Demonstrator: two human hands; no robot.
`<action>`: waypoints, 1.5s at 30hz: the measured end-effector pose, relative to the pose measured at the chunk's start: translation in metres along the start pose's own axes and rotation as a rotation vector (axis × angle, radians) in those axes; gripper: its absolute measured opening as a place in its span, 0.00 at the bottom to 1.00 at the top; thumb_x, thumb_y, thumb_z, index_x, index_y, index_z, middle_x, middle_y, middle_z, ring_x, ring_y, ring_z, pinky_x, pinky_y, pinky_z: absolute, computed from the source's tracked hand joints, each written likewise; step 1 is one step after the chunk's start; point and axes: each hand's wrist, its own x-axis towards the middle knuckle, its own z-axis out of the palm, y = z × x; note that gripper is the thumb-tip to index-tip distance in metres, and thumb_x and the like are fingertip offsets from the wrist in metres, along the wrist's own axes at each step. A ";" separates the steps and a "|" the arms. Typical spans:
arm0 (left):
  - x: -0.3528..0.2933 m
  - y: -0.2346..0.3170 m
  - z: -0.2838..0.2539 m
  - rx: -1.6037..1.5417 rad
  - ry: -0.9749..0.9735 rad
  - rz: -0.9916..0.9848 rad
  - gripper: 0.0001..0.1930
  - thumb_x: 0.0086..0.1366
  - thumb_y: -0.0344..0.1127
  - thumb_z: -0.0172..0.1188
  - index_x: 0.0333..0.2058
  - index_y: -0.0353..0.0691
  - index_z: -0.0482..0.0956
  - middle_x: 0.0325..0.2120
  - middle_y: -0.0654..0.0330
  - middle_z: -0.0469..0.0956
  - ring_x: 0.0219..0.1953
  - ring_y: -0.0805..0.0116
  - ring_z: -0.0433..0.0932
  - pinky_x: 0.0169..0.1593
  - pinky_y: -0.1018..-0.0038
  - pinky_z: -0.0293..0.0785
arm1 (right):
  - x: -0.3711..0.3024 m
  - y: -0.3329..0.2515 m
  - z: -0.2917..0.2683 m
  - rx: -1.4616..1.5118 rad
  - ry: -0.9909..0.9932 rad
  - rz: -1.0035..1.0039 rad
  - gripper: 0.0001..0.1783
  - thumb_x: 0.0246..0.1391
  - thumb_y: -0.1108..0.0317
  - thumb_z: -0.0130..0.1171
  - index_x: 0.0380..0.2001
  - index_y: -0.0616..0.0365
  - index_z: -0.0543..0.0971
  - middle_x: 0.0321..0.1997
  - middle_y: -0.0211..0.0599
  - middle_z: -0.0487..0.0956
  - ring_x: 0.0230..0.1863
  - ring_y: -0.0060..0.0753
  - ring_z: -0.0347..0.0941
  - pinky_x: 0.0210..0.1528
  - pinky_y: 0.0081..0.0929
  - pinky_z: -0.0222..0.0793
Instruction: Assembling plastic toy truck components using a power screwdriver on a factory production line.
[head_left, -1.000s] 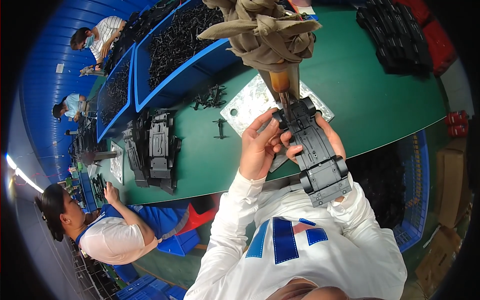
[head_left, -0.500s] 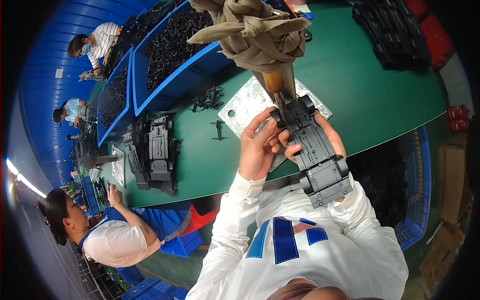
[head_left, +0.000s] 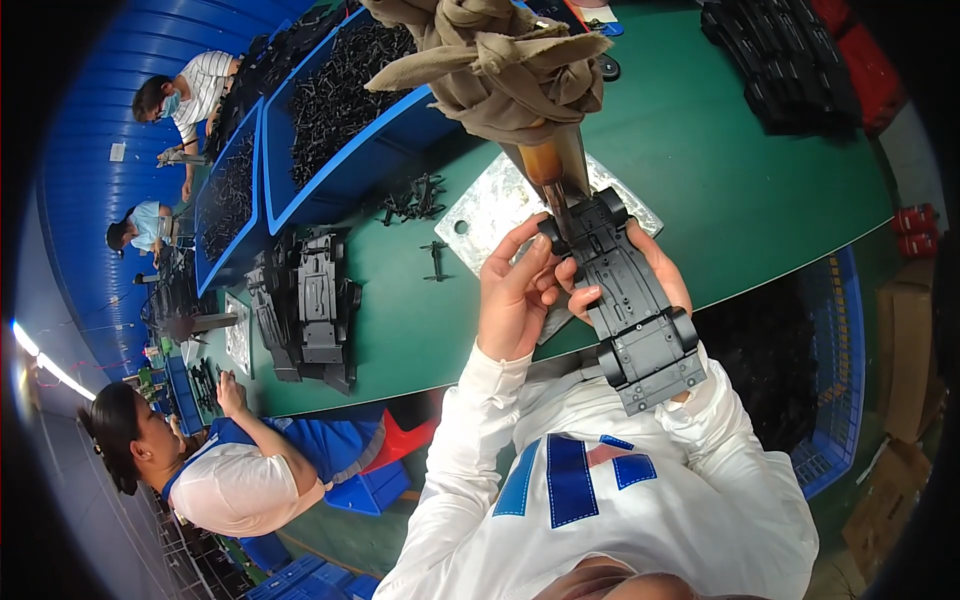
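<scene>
A black plastic toy car chassis with wheels at its corners is tilted in front of me, over the table's near edge. My right hand is closed around it from beneath, thumb on the right side and fingertips showing on the left. At the far left wheel, my left hand has thumb and fingers closed around that corner. A tool wrapped in knotted brown cloth comes down from above. Its amber collar and metal tip meet the chassis's far end, whether touching I cannot tell.
A shiny metal plate lies on the green table. Small black parts, chassis stacks and blue bins are at left. More black parts lie far right. A blue crate stands below. Co-worker sits left.
The cloth-wrapped tool sits slightly further left in the picture. My hands and the chassis have barely moved. Co-workers at left have shifted a little.
</scene>
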 end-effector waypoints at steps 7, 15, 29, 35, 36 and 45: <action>0.001 0.000 -0.002 0.006 -0.002 0.010 0.22 0.68 0.34 0.58 0.57 0.32 0.67 0.28 0.61 0.75 0.23 0.81 0.69 0.24 0.86 0.62 | 0.001 0.001 0.000 -0.042 -0.013 -0.029 0.29 0.68 0.50 0.43 0.59 0.64 0.67 0.50 0.58 0.73 0.45 0.48 0.71 0.36 0.34 0.70; 0.001 0.001 0.000 0.023 -0.001 0.001 0.22 0.68 0.34 0.57 0.57 0.32 0.68 0.27 0.63 0.74 0.23 0.81 0.69 0.24 0.86 0.62 | 0.000 -0.001 -0.003 -0.082 -0.022 -0.031 0.29 0.67 0.50 0.44 0.59 0.64 0.67 0.49 0.59 0.73 0.45 0.48 0.71 0.36 0.33 0.70; 0.002 0.002 -0.003 0.015 -0.052 0.000 0.21 0.69 0.32 0.56 0.57 0.31 0.68 0.27 0.65 0.73 0.24 0.81 0.70 0.24 0.85 0.61 | 0.002 -0.003 -0.005 -0.071 -0.027 -0.009 0.29 0.67 0.49 0.45 0.59 0.63 0.68 0.49 0.59 0.73 0.46 0.48 0.71 0.37 0.33 0.70; 0.001 0.002 -0.002 0.019 -0.035 0.002 0.21 0.69 0.33 0.56 0.57 0.31 0.68 0.27 0.65 0.73 0.24 0.80 0.70 0.24 0.85 0.61 | 0.002 -0.002 -0.007 -0.059 -0.027 -0.019 0.30 0.66 0.49 0.45 0.59 0.64 0.68 0.49 0.59 0.73 0.45 0.48 0.71 0.37 0.33 0.70; 0.001 0.002 -0.002 0.017 -0.034 0.001 0.21 0.69 0.32 0.56 0.57 0.31 0.68 0.27 0.65 0.73 0.24 0.81 0.70 0.24 0.85 0.61 | 0.001 -0.001 -0.006 -0.059 -0.027 -0.019 0.30 0.66 0.49 0.45 0.59 0.64 0.68 0.49 0.59 0.73 0.45 0.48 0.71 0.37 0.33 0.70; 0.001 0.002 -0.002 -0.006 -0.036 0.004 0.20 0.69 0.32 0.57 0.57 0.31 0.68 0.27 0.66 0.73 0.23 0.82 0.69 0.24 0.86 0.60 | 0.002 -0.001 -0.005 -0.047 -0.021 -0.027 0.29 0.67 0.50 0.45 0.59 0.63 0.68 0.50 0.59 0.73 0.46 0.49 0.72 0.37 0.34 0.70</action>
